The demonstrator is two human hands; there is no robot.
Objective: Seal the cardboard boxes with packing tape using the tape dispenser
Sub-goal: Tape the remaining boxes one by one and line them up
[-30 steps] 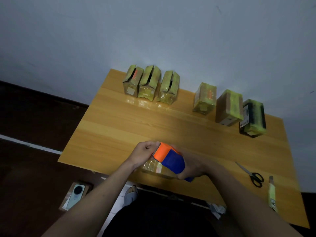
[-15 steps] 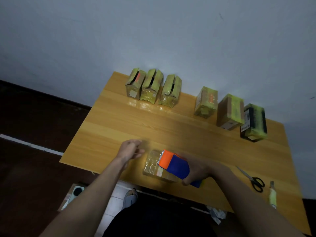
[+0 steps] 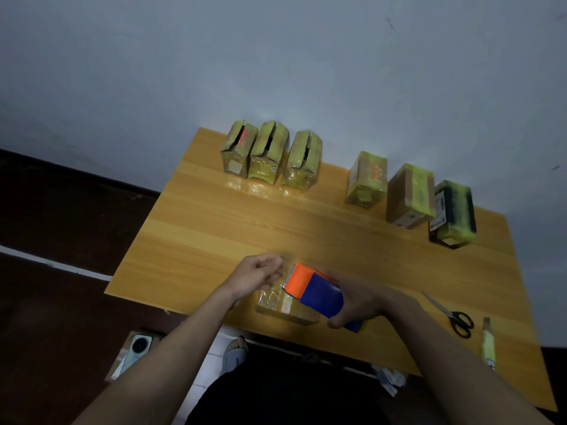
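Person's right hand (image 3: 356, 305) wrapped its fingers round the orange-and-blue plastic tape dispenser (image 3: 316, 291), held above the small tape-wrapped cardboard box (image 3: 283, 305) at the wooden table's (image 3: 214, 228) near edge, while left hand (image 3: 256, 274) pinched loosely, seemingly drawing out clear tape.

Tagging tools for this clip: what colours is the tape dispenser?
Orange at the cutter end, blue on the body; the tape dispenser shows in the head view, held by the right hand.
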